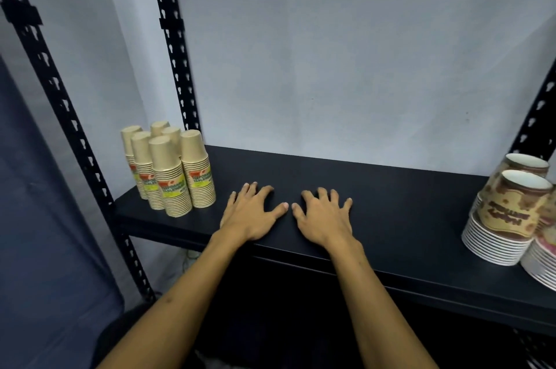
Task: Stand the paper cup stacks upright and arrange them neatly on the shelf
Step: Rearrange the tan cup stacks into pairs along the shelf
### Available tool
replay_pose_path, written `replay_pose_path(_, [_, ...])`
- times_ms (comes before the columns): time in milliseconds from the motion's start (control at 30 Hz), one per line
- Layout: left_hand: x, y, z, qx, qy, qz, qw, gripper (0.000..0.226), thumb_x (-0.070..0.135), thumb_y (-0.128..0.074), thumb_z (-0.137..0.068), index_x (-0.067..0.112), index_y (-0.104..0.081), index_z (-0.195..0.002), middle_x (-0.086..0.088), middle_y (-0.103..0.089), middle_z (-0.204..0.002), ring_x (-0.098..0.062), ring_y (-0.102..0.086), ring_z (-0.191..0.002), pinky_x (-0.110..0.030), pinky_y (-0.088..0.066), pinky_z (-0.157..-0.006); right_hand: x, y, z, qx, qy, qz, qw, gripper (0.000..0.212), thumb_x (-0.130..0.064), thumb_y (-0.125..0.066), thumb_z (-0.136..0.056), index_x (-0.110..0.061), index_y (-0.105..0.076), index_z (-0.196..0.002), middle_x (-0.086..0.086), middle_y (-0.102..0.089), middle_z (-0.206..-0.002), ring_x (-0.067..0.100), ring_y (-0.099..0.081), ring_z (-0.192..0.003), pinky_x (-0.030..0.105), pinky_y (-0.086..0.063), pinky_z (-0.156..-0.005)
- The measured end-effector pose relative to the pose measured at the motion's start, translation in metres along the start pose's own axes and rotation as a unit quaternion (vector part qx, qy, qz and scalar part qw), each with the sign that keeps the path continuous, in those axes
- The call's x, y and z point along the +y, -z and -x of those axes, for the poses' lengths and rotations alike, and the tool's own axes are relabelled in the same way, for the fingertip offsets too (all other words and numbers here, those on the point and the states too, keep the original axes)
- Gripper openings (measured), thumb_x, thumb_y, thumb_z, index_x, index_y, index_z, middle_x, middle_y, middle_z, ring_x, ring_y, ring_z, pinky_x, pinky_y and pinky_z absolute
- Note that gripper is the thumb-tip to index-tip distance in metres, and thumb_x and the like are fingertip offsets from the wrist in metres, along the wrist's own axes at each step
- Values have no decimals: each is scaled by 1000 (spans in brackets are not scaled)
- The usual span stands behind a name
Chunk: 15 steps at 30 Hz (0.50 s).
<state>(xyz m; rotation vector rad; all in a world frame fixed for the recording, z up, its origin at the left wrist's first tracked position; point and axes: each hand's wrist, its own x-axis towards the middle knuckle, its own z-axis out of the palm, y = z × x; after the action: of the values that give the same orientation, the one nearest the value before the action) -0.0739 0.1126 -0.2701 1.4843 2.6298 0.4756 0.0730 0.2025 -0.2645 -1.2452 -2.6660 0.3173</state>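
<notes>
Kraft-brown paper cup stacks (168, 168) stand upright in a tight cluster at the left end of the black shelf (391, 188), six of them as far as we can count, rims down, close to the rear left upright post (174, 47). Our left hand (254, 212) and right hand (323, 216) lie flat on the bare middle of the shelf, palms down, fingers (251, 188) spread and holding nothing, thumbs nearly meeting. At the right end sit the printed cup stacks (508, 212), white-rimmed and leaning over rather than standing straight; a further stack at the frame edge is cut off, so we cannot tell how it lies.

We judge the brown group done and the leaning right-hand stacks the likely remaining work. To do that well, we should take one stack with both hands, one near its base and one near its top, so the nested cups do not slide apart, then tip it slowly until the wide rim sits flat on the shelf.

Room is generous: the whole middle of the shelf is open between the two groups, and the wall behind is plain. We should mind the front lip, which the right-hand stacks sit close to, and the right upright post (535, 116) just behind them. Setting each stack back from the edge would keep it safe.
</notes>
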Motion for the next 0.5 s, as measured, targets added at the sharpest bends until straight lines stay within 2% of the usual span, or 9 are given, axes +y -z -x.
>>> replay_pose_path(167, [0, 0, 0, -9, 4, -3, 1000, 76, 76, -32, -91, 35, -30, -154, -4, -16, -169, -20, -8, -156, -45, -5, -126, 1, 0, 4, 1, 10, -1, 1000, 56, -52, -30, -104, -23, -38, -152, 12, -31, -161, 40, -17, -151, 67, -10, -119])
replay_pose_path(367, [0, -1, 2, -6, 3, -4, 1000, 73, 73, -31, -94, 34, -28, -156, -4, -16, -169, -20, -7, -156, -44, -4, -126, 0, 0, 8, 18, 66, -21, 997, 50, -49, -35, -104, -22, -49, -143, 6, -42, -153, 29, -31, -145, 59, -17, -120])
replay_pose_path(500, [0, -2, 4, -3, 1, -1, 1000, 73, 72, -31, -95, 33, -28, -156, -3, -15, -169, -19, -7, -156, -43, -4, -126, -1, 0, 8, 24, 74, -24, 997, 50, -49, -36, -104, -22, -51, -142, 6, -44, -152, 28, -33, -143, 56, -19, -119])
